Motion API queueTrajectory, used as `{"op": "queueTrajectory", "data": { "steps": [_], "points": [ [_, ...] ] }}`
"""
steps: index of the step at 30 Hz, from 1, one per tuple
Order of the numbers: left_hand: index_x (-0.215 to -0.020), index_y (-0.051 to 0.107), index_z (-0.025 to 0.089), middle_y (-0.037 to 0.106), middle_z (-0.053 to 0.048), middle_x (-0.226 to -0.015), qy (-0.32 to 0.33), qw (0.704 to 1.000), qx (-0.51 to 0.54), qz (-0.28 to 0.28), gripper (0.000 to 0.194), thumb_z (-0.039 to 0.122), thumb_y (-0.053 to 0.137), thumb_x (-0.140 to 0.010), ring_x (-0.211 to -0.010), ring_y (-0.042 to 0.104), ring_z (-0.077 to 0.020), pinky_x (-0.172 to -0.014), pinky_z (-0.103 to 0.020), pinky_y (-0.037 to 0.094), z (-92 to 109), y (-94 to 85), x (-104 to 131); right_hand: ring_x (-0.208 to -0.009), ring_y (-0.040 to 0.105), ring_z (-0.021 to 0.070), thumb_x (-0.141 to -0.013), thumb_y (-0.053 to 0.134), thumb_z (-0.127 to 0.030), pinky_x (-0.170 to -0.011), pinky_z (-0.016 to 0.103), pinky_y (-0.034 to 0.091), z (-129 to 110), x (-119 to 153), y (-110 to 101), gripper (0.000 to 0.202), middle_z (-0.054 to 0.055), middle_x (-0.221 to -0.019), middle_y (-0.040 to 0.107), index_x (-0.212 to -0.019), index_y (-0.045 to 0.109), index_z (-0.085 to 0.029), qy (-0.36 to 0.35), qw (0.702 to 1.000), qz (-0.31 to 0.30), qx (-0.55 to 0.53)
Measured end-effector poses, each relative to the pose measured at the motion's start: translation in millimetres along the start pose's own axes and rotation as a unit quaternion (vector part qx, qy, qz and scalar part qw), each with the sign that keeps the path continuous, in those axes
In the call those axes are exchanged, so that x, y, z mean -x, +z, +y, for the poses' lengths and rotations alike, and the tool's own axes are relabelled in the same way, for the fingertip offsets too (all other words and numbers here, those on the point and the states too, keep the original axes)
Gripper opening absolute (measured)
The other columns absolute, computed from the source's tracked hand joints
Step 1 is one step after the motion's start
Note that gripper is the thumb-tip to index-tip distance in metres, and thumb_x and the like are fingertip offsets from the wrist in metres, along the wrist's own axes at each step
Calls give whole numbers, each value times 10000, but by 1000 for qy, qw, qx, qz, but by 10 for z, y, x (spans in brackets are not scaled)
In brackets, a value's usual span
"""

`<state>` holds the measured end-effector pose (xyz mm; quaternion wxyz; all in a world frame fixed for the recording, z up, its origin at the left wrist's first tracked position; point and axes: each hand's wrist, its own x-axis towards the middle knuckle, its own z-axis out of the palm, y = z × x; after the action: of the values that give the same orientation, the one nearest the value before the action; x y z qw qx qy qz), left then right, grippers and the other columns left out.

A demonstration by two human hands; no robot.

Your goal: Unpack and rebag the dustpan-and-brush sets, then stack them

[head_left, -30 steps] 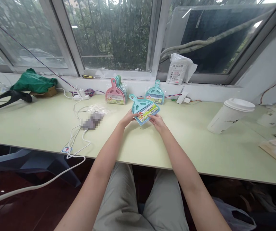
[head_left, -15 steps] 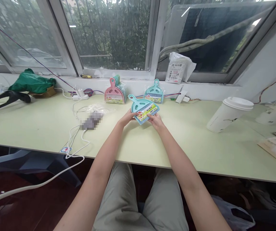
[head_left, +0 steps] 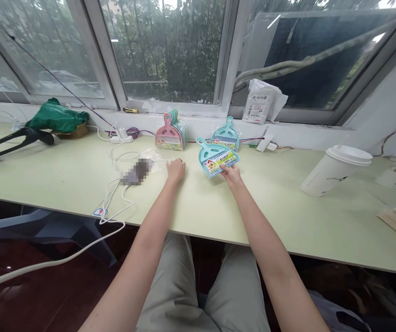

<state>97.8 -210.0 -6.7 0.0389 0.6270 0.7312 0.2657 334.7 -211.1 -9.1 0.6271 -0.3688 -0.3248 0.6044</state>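
Note:
A teal dustpan and brush set with a yellow-green label is held by its lower right edge in my right hand. My left hand is over the table beside some clear plastic film, its fingers curled; whether they pinch the film is too small to tell. Behind, a row of similar sets with a pink one in front stands against the wall. Another teal set leans there, partly covered by the held one.
White cups stand on the right. A power strip, white cables, a blurred object, a green bag and a black frame lie to the left. A wrapped package rests on the sill.
My left hand has let go of the teal set and moved left toward the plastic film. My right hand still holds the set, now slightly further right. The view has shifted a little.

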Motion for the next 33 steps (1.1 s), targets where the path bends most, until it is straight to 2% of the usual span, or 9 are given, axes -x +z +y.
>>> {"op": "queueTrajectory", "data": {
  "steps": [3, 6, 9, 14, 17, 21, 24, 30, 33],
  "points": [
    [-1127, 548, 129, 656, -196, -1003, -7, 999, 15, 32, 374, 260, 250, -944, -1040, 584, -288, -961, -461, 347, 168, -25, 42, -809, 713, 165, -669, 694, -26, -823, 331, 598, -41, 18, -4, 292, 5, -855, 730, -878, 577, -192, -6, 1000, 4, 0],
    [-1159, 524, 139, 606, -204, -1112, -13, 998, -13, 67, 318, 281, 391, -907, -1141, 511, -315, -960, -457, 345, 209, -26, 77, -810, 712, 165, -667, 696, -17, -822, 329, 599, -69, 24, -20, 292, 9, -859, 732, -873, 582, -190, -8, 1000, 5, 3],
    [-1137, 545, 133, 518, -226, -1237, -18, 998, -37, 44, 370, 325, 556, -821, -1230, 408, -370, -971, -495, 333, 131, 1, 84, -789, 713, 163, -679, 685, -12, -809, 330, 604, -84, 23, -35, 268, 9, -839, 734, -863, 589, -182, 1, 1000, -1, 11],
    [-1018, 636, 128, 569, -222, -1136, -16, 998, -67, -10, 260, 145, 462, -826, -1160, 467, -366, -894, -462, 401, 46, 13, 36, -778, 716, 179, -690, 676, -1, -776, 336, 615, -94, 18, -44, 239, 20, -799, 737, -848, 607, -168, 41, 997, -46, 48],
    [-1004, 657, 107, 604, -226, -1054, -8, 996, -89, -4, 320, 64, 409, -806, -1082, 530, -349, -839, -429, 432, 44, 0, 9, -744, 717, 181, -694, 670, 17, -724, 312, 622, -107, 9, -76, 224, 45, -793, 740, -840, 630, -147, 87, 989, -89, 75],
    [-1017, 666, 136, 638, -194, -1004, -12, 994, -102, 25, 352, 61, 394, -807, -1012, 580, -314, -805, -399, 453, 24, -21, -6, -727, 718, 184, -703, 659, 34, -665, 265, 620, -127, -15, -154, 188, 91, -819, 742, -829, 655, -106, 130, 979, -127, 97],
    [-1035, 660, 160, 654, -168, -977, -22, 994, -88, 53, 349, 77, 395, -824, -992, 592, -296, -798, -380, 454, 14, -41, -8, -733, 721, 195, -697, 666, 37, -676, 280, 623, -127, -39, -185, 190, 95, -816, 742, -829, 659, -100, 131, 979, -118, 101],
    [-1105, 625, 157, 647, -164, -1014, -8, 997, -33, 74, 396, 86, 319, -865, -1050, 562, -295, -849, -383, 418, 85, -72, 30, -698, 718, 194, -681, 668, 61, -708, 321, 625, -85, -51, -110, 195, 68, -729, 735, -778, 646, -108, 101, 989, -34, 99],
    [-1085, 633, 180, 642, -157, -1041, 23, 997, 5, 73, 353, 144, 342, -888, -1055, 549, -306, -872, -404, 412, 143, -53, 54, -697, 717, 192, -688, 670, 53, -732, 329, 621, -73, -15, -64, 172, 84, -754, 739, -773, 652, -95, 102, 987, -51, 110]
  ]
}}
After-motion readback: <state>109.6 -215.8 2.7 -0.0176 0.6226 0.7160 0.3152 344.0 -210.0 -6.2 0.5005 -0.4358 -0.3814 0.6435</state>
